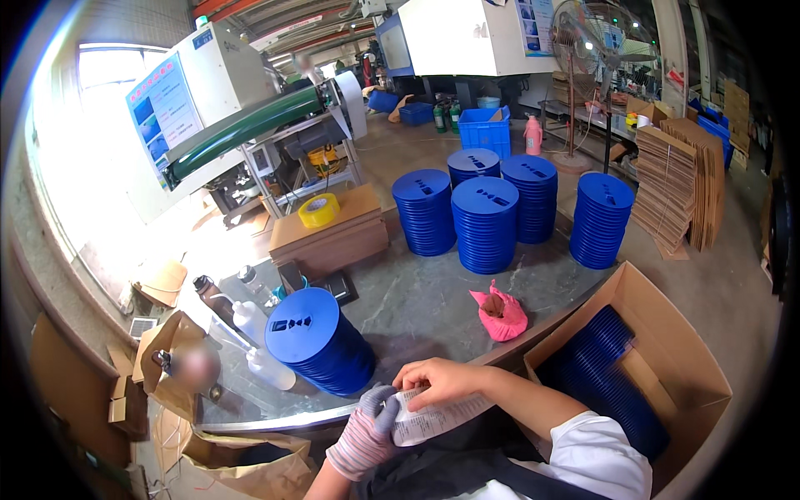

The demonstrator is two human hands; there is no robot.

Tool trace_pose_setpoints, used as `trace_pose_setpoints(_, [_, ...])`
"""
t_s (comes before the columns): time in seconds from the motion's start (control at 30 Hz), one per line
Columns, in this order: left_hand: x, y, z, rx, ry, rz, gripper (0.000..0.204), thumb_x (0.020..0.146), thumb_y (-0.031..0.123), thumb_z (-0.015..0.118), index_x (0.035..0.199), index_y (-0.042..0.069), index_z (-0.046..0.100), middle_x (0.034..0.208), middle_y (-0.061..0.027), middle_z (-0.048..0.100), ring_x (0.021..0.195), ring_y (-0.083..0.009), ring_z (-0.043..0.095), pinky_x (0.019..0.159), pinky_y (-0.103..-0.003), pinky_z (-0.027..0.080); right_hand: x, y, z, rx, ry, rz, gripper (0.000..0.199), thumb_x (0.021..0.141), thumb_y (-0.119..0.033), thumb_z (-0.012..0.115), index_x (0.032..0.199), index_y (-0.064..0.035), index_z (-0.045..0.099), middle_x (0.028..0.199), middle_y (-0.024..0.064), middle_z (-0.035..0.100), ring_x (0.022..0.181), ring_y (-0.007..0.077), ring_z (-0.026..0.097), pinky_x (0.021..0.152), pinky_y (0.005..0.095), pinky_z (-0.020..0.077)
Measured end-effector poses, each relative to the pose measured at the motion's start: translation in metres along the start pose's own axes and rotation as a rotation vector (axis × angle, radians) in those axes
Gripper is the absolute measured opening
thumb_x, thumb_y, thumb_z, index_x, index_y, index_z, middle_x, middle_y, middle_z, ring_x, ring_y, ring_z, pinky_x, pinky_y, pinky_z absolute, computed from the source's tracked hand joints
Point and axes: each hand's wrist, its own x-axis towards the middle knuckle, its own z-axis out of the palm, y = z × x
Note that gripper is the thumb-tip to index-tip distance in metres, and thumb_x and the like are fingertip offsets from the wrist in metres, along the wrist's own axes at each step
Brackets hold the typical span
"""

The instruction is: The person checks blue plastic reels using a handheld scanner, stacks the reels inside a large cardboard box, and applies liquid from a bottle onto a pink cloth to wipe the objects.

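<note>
Six stacks (485, 237) unboxed on table (400, 321), mid-frame | some discs (587, 354) already in carton (687, 371), lower right | gloved left hand (367, 437) and right hand (442, 382) pinch paper (437, 420), lower centre

Fingers (412, 375) on sheet (432, 420), probably paper

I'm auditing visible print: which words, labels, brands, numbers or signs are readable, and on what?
White paper in the left hand and right hand: small dark print, too small to read.
Left poster on white machine: red heading, smaller lines, too blurred to read.
Upper right poster: too small to read.
</note>
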Motion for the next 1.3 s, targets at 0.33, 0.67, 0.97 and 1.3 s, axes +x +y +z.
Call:
trace_pose_setpoints(0.33, [-0.011, -0.007, 0.019, -0.553, 0.273, 0.020, 0.148, 0.063, 0.019, 0.091, 0.148, 0.024, -0.030, 0.132, -0.0188, 0.040, 0.117, -0.0308, 0.053, 0.094, -0.043, 0.047, 0.000, 0.017, 0.004, 0.601, -0.114, -0.003, 0.031, 0.083, -0.009, 0.072, 0.112, -0.0026, 0.064, 0.130, 0.0043, 0.052, 0.111, 0.0138, 0.053, 0.097, 0.0308, 0.0416])
trace_pose_setpoints(0.67, [0.002, -0.013, 0.007, 0.179, 0.019, 0.278, 0.076, 0.062, 0.011, 0.074, 0.131, 0.015, 0.042, 0.130, -0.0277, 0.044, 0.117, -0.0462, 0.047, 0.099, -0.060, 0.039, 0.006, 0.019, -0.001, -0.144, -0.032, -0.074, 0.031, 0.083, -0.015, 0.072, 0.107, 0.0029, 0.063, 0.108, 0.0087, 0.058, 0.096, 0.0152, 0.057, 0.083, 0.0287, 0.0469])
trace_pose_setpoints(0.97, [-0.007, 0.001, 0.000, -0.211, 0.055, -0.116, 0.082, 0.061, 0.013, 0.085, 0.128, 0.003, 0.039, 0.118, -0.0250, 0.052, 0.104, -0.0393, 0.057, 0.085, -0.045, 0.051, 0.004, -0.001, -0.001, 0.029, -0.087, 0.011, 0.033, 0.082, -0.020, 0.075, 0.105, -0.0015, 0.061, 0.100, 0.0025, 0.058, 0.089, 0.0113, 0.054, 0.080, 0.0276, 0.0448])
trace_pose_setpoints(1.3, [-0.014, -0.012, 0.021, -0.682, 0.443, -0.065, 0.146, 0.061, 0.031, 0.092, 0.151, 0.023, -0.023, 0.125, -0.0128, 0.052, 0.112, -0.0235, 0.055, 0.102, -0.041, 0.040, 0.010, 0.008, 0.011, 0.645, -0.161, -0.052, 0.045, 0.082, -0.011, 0.074, 0.122, -0.0069, 0.054, 0.113, 0.0022, 0.061, 0.108, 0.0130, 0.056, 0.096, 0.0313, 0.0429])
